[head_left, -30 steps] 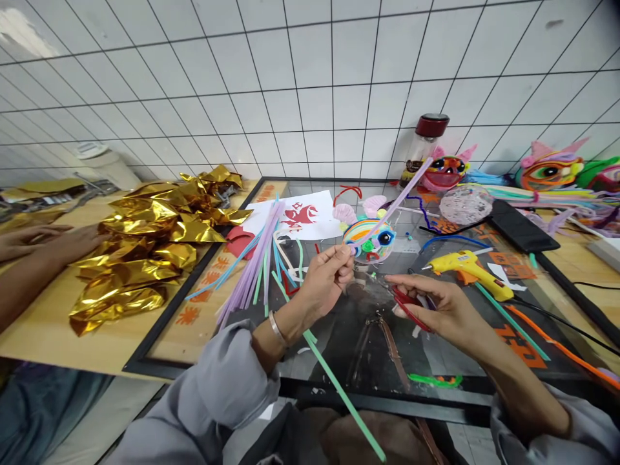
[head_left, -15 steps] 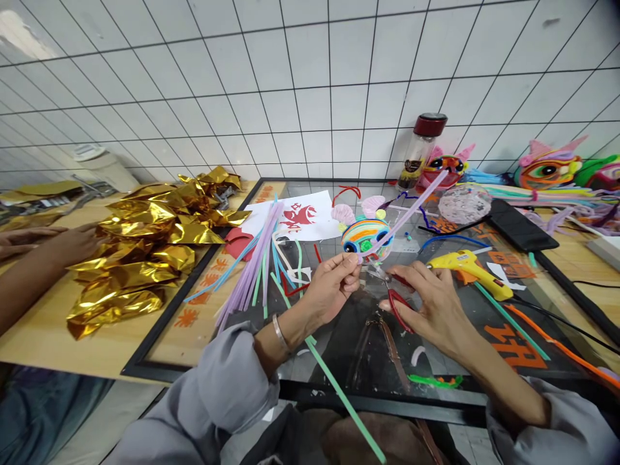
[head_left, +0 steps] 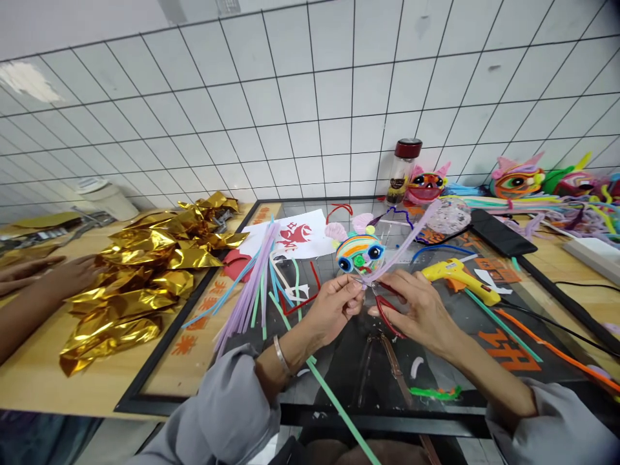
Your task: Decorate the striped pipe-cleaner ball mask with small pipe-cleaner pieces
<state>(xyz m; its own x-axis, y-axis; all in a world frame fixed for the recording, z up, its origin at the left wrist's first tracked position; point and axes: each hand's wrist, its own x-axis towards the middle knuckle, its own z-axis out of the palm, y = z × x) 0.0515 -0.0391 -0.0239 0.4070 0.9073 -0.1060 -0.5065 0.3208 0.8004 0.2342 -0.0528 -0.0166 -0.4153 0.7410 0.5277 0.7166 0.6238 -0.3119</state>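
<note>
My left hand pinches one end of a lilac pipe cleaner, whose free length slants up to the right. In my right hand is a pair of red-handled scissors, the blades up against the pipe cleaner close to my left fingertips. Just beyond both hands sits a striped, colourful animal head with big blue eyes and lilac ears. A bundle of lilac pipe cleaners lies left of my left hand. To the right of my right hand rests a yellow glue gun.
Crumpled gold foil covers the left side, beside another person's hands. At the back stand a bottle with a dark red lid and more animal heads. A black phone lies right, and a green pipe cleaner crosses the front edge.
The scissors have moved in from beside the pipe cleaner to its held end, and my hands are closer together. The camera view has tilted up slightly.
</note>
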